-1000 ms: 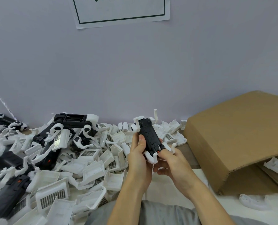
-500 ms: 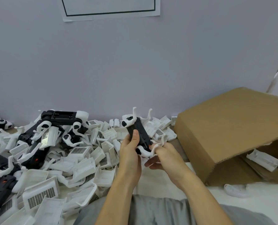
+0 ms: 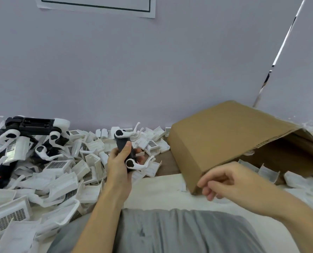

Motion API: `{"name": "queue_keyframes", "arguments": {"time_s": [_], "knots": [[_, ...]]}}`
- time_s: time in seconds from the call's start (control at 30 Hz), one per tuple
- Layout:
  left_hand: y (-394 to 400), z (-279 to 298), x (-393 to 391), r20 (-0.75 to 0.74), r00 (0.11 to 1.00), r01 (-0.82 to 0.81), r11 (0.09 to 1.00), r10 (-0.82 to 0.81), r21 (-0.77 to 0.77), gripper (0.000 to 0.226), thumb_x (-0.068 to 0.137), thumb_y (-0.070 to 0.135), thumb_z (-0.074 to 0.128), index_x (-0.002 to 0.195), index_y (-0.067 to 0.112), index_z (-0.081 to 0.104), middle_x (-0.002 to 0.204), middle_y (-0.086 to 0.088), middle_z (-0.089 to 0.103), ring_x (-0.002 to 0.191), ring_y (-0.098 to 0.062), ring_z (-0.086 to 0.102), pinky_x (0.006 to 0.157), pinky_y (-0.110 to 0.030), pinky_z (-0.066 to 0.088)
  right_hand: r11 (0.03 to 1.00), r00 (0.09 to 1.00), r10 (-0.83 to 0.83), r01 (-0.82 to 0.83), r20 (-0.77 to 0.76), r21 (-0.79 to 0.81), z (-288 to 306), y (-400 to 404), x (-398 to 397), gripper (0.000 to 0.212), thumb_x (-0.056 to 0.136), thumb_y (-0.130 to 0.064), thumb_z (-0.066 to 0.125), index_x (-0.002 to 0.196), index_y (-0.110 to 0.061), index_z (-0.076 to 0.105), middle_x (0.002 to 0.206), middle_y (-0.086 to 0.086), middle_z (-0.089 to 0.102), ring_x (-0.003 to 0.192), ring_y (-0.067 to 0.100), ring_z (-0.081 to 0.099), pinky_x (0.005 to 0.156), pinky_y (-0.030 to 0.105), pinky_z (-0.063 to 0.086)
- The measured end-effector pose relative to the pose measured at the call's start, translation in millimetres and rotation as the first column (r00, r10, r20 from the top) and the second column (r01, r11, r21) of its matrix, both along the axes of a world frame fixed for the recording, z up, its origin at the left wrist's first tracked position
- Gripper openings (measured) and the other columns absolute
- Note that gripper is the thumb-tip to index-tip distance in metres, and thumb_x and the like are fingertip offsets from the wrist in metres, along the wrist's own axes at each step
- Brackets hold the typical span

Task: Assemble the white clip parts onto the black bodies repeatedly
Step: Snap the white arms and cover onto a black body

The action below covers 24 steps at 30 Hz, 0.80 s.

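Clips [image 3: 136,164] sit on both ends of the black body [image 3: 125,149] gripped in the left hand [image 3: 118,164], the right hand [image 3: 223,180] hangs loosely curled and holding nothing (beside the cardboard box [image 3: 230,136]), so many loose white parts [image 3: 64,181] left of the hands wait.

A brown cardboard box [image 3: 230,136] lies tipped on its side at the right, its open mouth facing right and near. A pale lilac wall [image 3: 152,70] rises behind everything. High on it, left of centre, hangs a white paper sheet [image 3: 97,4] with a dark green border line. Grey fabric [image 3: 179,232] fills the near centre.
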<state>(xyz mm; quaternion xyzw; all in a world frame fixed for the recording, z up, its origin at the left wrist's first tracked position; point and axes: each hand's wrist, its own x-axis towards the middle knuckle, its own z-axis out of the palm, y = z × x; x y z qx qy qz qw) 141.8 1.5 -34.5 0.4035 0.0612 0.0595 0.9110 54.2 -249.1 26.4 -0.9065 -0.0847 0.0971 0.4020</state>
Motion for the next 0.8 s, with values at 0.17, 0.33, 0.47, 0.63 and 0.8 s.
{"name": "queue_keyframes", "arguments": {"time_s": [0.17,0.33,0.47,0.63,0.8], "knots": [[-0.4,-5.1,2.0,0.000,1.000,-0.023,0.996,0.023,0.084,0.012,0.099,0.016,0.060,0.107,0.008,0.062,0.076,-0.006,0.074,0.067,-0.020,0.072,0.058,-0.031,0.061,0.919,0.918,-0.316,0.359,0.240,-0.164,-31.1,-88.5,-15.8,0.032,0.091,-0.003,0.066,0.088,-0.032,0.078,0.080,-0.014,0.075,0.080,0.001,0.069,0.067,0.019,0.050],[-0.6,-10.3,4.1,0.000,1.000,-0.030,0.986,0.030,0.165,0.009,0.099,0.021,0.061,0.101,0.012,0.063,0.076,-0.004,0.074,0.067,-0.019,0.070,0.071,-0.037,0.058,0.608,0.655,-0.617,0.749,0.437,-0.264,-70.0,-154.7,8.1,0.043,0.084,-0.006,0.069,0.126,-0.015,0.065,0.122,0.013,0.061,0.110,0.032,0.057,0.092,0.045,0.048],[-1.0,-13.5,5.8,0.000,1.000,-0.028,0.980,0.029,0.195,0.007,0.099,0.021,0.060,0.099,0.015,0.063,0.074,-0.003,0.074,0.065,-0.016,0.071,0.072,-0.035,0.060,0.516,0.689,-0.664,0.704,0.290,-0.488,-83.7,-173.1,25.8,0.054,0.092,-0.024,0.058,0.142,-0.011,0.043,0.146,0.018,0.043,0.135,0.041,0.038,0.108,0.052,0.037],[-0.6,-17.2,8.0,-0.018,0.999,-0.032,0.975,0.037,0.218,0.009,0.100,0.023,0.059,0.100,0.015,0.063,0.074,-0.003,0.074,0.075,-0.025,0.069,0.072,-0.037,0.060,0.554,0.693,-0.640,0.716,0.333,-0.426,-94.6,-183.1,35.0,0.042,0.092,-0.014,0.057,0.134,-0.011,0.054,0.118,0.020,0.056,0.111,0.043,0.053,0.089,0.046,0.047],[0.8,-19.6,8.9,-0.018,0.999,-0.034,0.973,0.039,0.228,0.008,0.099,0.022,0.060,0.100,0.015,0.062,0.073,-0.003,0.073,0.062,-0.016,0.069,0.068,-0.033,0.060,0.537,0.583,-0.660,0.807,0.473,-0.245,-91.6,-179.0,30.8,0.030,0.097,-0.023,0.058,0.125,-0.016,0.061,0.091,0.010,0.060,0.086,0.033,0.055,0.073,0.042,0.050]]}}
